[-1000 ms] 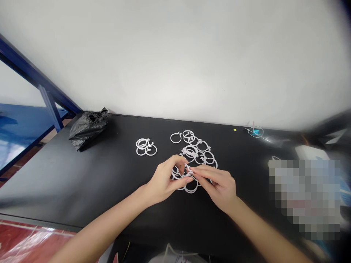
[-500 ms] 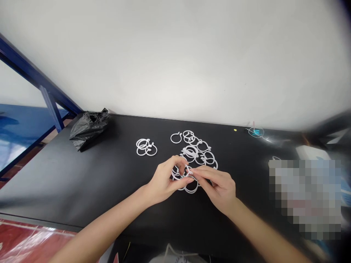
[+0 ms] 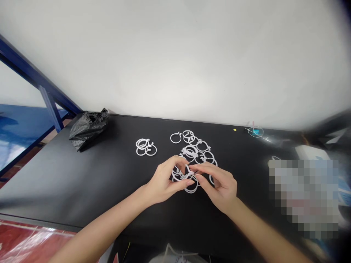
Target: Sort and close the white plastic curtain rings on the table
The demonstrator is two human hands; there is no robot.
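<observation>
My left hand [image 3: 166, 177] is closed on a white open ring [image 3: 175, 176] with small flared tabs at its ends, held between thumb and fingers. Right beside the tabs is my right hand [image 3: 219, 184], its thumb and index finger parted around them; whether a fingertip touches them I cannot tell. Beneath and beyond both hands lies a loose heap of similar white rings [image 3: 203, 146], partly covered by the hands. A small group of white rings [image 3: 142, 153] rests apart on the left.
The black table [image 3: 115, 175] meets a pale wall. A crumpled black plastic bag [image 3: 89, 128] lies at the back left, by a blue metal frame [image 3: 51, 106]. A clear round item with cyan marks [image 3: 255, 132] is at the back right, near a white box [image 3: 312, 152] and a blurred-out area.
My right thumb and index finger have parted from their pinch at the ring's tabs. My left hand keeps its hold and has hardly moved.
</observation>
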